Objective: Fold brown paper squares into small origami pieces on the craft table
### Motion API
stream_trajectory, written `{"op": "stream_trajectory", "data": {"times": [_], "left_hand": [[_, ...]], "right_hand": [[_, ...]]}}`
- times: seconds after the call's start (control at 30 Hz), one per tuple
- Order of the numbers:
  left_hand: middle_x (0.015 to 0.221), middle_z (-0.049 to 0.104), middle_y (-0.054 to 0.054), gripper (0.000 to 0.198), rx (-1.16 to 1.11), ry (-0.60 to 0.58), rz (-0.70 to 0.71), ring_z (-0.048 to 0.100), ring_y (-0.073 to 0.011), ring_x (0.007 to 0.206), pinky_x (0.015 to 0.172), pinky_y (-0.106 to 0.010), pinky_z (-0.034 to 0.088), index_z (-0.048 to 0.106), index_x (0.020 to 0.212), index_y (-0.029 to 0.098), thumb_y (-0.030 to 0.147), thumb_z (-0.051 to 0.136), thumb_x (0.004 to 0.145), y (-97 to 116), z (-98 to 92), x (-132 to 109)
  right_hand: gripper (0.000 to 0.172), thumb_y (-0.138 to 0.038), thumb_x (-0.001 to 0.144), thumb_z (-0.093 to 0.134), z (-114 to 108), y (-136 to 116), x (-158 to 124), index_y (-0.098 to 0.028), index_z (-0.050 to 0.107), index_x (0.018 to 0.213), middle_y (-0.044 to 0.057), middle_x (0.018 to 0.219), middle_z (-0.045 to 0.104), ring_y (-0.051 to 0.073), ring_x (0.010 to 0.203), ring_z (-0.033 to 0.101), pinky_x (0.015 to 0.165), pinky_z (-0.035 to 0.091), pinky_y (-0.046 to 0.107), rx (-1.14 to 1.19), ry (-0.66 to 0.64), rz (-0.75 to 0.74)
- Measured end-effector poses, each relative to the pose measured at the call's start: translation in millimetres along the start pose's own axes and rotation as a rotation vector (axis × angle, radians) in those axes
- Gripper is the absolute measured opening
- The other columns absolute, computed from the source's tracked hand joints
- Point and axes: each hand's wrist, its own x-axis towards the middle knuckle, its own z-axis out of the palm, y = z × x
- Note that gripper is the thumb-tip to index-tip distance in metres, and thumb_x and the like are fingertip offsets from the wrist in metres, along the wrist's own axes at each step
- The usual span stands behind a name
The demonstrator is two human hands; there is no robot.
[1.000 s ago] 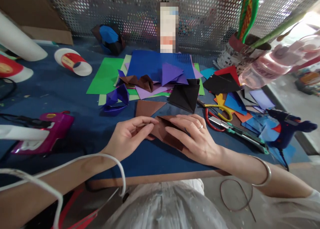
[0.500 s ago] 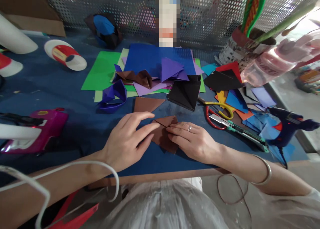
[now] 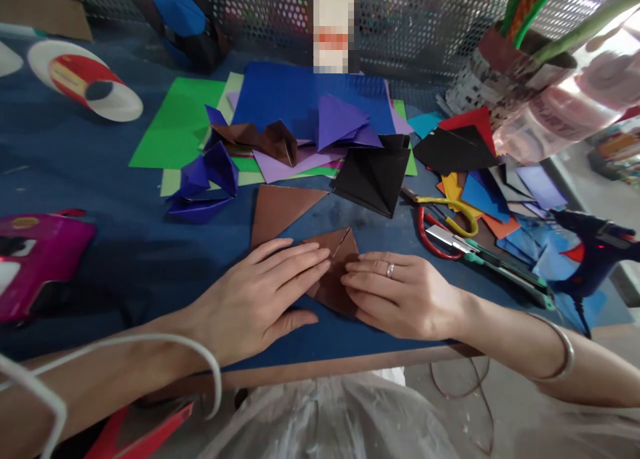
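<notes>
A piece of folded brown paper (image 3: 336, 287) lies on the blue tabletop in front of me, with a crease line toward its top corner. My left hand (image 3: 265, 292) rests flat over its left side, fingers stretched out and thumb apart. At the right edge, the bent fingers of my right hand (image 3: 403, 291) are pressed together on the paper; their undersides are hidden. Just beyond my left fingers is a brown paper triangle (image 3: 280, 209). A black folded paper (image 3: 373, 179) sits farther back.
Purple folded pieces (image 3: 210, 179) and a blue sheet (image 3: 280, 99) lie at the back. Scissors (image 3: 450, 212), a utility knife (image 3: 493, 265) and a dark blue glue gun (image 3: 595, 252) are on the right. A magenta device (image 3: 45, 259) stands left; a paper cup (image 3: 85, 82) lies behind it.
My left hand has flattened and come down onto the brown paper, its fingertips reaching farther across. My right hand has shifted slightly to the paper's right edge. The view has moved a little.
</notes>
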Motion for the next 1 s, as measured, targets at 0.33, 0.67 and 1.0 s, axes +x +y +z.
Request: {"op": "stream_trajectory", "data": {"times": [0.33, 0.67, 1.0], "left_hand": [[0.129, 0.075, -0.003, 0.038, -0.198, 0.069, -0.014, 0.073, -0.0259, 0.117, 0.114, -0.051, 0.054, 0.069, 0.131, 0.034, 0.022, 0.066, 0.095, 4, -5.3, -7], [0.116, 0.079, -0.009, 0.030, -0.104, 0.096, 0.159, 0.075, -0.0257, 0.110, 0.101, -0.040, 0.063, 0.073, 0.124, 0.022, 0.020, 0.066, 0.094, 8, -11.2, 2], [0.116, 0.079, -0.007, 0.029, -0.166, 0.100, 0.151, 0.076, -0.0252, 0.109, 0.100, -0.040, 0.063, 0.074, 0.121, 0.024, 0.019, 0.067, 0.094, 8, -10.6, 2]], "right_hand": [[0.013, -0.017, 0.097, 0.063, -8, 3, 0, -0.022, 0.072, 0.088, 0.006, 0.101, 0.079, 0.021, 0.099, 0.078, 0.095, 0.066, 0.038, 0.040, -0.058, 0.061], [0.014, -0.020, 0.102, 0.057, -10, 13, 3, -0.018, 0.070, 0.096, 0.008, 0.102, 0.080, 0.021, 0.105, 0.076, 0.091, 0.065, 0.036, 0.203, -0.069, 0.089], [0.013, -0.027, 0.101, 0.063, -5, 10, 5, -0.017, 0.069, 0.095, 0.008, 0.095, 0.076, 0.021, 0.097, 0.073, 0.085, 0.061, 0.036, 0.340, -0.039, 0.239]]}}
